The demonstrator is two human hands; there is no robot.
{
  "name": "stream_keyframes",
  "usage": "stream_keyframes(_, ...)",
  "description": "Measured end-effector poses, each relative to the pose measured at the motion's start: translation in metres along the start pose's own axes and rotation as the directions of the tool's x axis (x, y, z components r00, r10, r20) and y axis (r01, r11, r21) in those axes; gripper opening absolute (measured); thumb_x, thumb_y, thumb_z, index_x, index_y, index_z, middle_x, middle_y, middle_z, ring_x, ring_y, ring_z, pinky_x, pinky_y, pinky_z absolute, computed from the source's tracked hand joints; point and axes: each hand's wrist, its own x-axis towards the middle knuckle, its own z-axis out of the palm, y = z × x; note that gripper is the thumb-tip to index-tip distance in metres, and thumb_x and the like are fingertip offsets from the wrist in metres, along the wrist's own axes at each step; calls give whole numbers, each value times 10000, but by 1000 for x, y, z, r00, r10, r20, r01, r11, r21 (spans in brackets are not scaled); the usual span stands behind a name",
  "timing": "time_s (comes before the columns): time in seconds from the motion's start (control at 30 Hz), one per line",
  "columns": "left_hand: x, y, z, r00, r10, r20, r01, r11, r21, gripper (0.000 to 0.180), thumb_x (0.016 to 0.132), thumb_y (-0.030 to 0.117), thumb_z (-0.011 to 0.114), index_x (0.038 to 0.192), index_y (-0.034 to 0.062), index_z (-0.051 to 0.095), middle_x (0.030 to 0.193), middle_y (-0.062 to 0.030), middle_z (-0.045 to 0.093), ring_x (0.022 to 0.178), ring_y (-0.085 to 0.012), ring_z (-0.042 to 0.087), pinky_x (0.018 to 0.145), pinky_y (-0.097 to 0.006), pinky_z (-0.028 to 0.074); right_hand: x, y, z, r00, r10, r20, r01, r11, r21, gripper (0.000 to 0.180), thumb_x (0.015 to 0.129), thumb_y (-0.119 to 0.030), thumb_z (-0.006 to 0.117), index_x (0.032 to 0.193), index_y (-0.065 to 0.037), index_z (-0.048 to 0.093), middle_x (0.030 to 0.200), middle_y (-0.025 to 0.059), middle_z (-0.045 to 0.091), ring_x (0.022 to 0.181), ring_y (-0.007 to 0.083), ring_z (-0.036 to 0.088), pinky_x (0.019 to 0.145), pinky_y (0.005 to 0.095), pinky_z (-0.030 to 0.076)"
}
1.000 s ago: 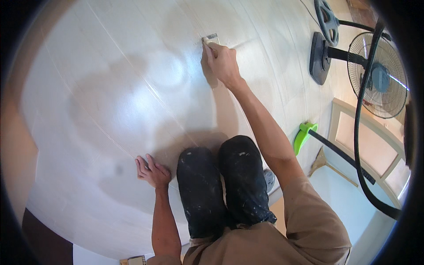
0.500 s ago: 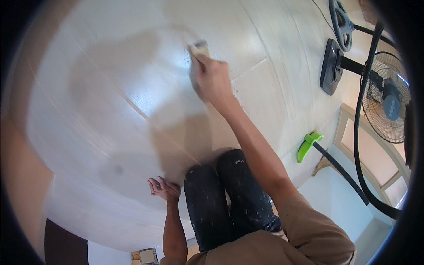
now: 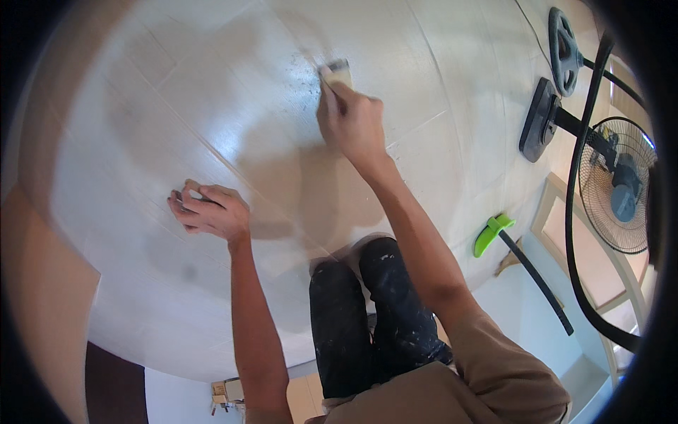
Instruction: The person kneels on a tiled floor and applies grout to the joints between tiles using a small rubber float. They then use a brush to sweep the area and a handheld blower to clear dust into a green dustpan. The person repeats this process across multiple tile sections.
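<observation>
Fan (image 3: 623, 203) on floor (image 3: 480, 113), right of hand tool (image 3: 339, 73)

A small pale, dark-edged tool (image 3: 340, 74) held at the whitish floor (image 3: 417, 148)

A smooth, semi-gloss sheen is shown by the floor (image 3: 395, 71), its pale, wood-like surface crossed by thin seams and roughened by dark specks. On the tool (image 3: 340, 76), a pale, matt body and a dark edge are seen, perhaps metal, though blurred. The trousers (image 3: 402, 304) are made of dark, matt cloth flecked with white, the shirt (image 3: 395, 396) of dull brown cloth. Smooth plastic is suggested by the green head (image 3: 489, 234) and the dark fan base (image 3: 538, 120).
</observation>
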Motion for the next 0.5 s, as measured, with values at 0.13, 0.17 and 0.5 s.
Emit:
stream_keyframes(0.13, 2, -4, 4, 999, 37, -14, -37, 999, 27, 317, 1028, 267, 449, 1324, 160, 493, 1536, -198, 325, 1414, -318, 364, 1076, -569, 259, 5, 0, -5, 996, 54, 72, -48, 995, -83, 183, 978, -160, 663, 1022, -6, 752, 720, 264, 639, 636, 424, 659, 612, 408, 539)
stream_keyframes(0.17, 1, -5, 3, 999, 37, 2, -37, 999, 22, 319, 1026, 259, 444, 1326, 161, 489, 1536, -200, 323, 1421, -321, 358, 1075, -571, 257, 17, -8, 2, 998, 25, 54, -20, 996, -85, 186, 981, -163, 663, 1030, -9, 753, 719, 263, 639, 630, 419, 658, 610, 405, 538)
stream_keyframes(0.5, -1, -11, -1, 996, 34, 82, -36, 999, 29, 370, 994, 199, 457, 1360, 155, 422, 1547, -224, 291, 1487, -398, 250, 1037, -617, 258, 55, -48, 24, 999, 7, 32, -6, 999, -35, 198, 982, -168, 650, 967, 12, 732, 728, 282, 628, 637, 451, 629, 611, 436, 532)
